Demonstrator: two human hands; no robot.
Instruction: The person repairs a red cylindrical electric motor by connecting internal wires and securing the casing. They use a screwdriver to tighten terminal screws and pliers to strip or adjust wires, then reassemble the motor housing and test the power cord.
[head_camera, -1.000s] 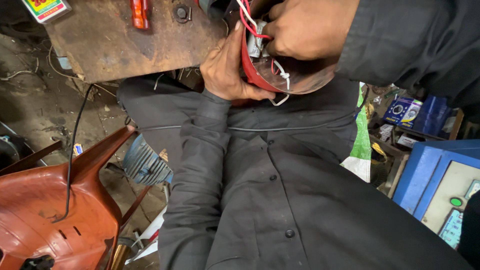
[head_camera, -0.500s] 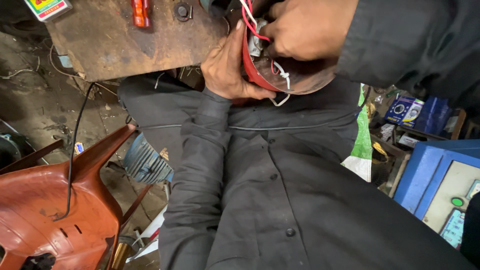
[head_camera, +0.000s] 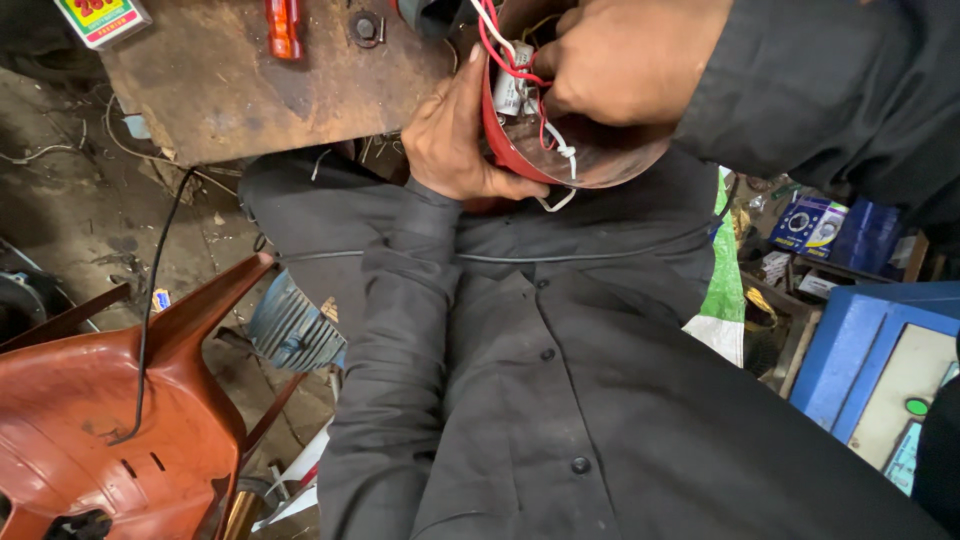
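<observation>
My left hand (head_camera: 455, 135) grips the near rim of a round red metal housing (head_camera: 580, 160) held at the edge of a rusty metal table (head_camera: 250, 90). My right hand (head_camera: 625, 60) reaches into the housing from above, its fingers closed among the red and white wires (head_camera: 510, 60) and a small white part inside. A white wire loop hangs below the housing's rim. Both arms wear dark grey sleeves.
A red cylinder (head_camera: 284, 25) and a bolt (head_camera: 364, 27) lie on the table, with a colourful box (head_camera: 100, 18) at its corner. A brown plastic chair (head_camera: 110, 420) with a black cable stands at lower left. Blue boxes (head_camera: 880, 360) sit to the right.
</observation>
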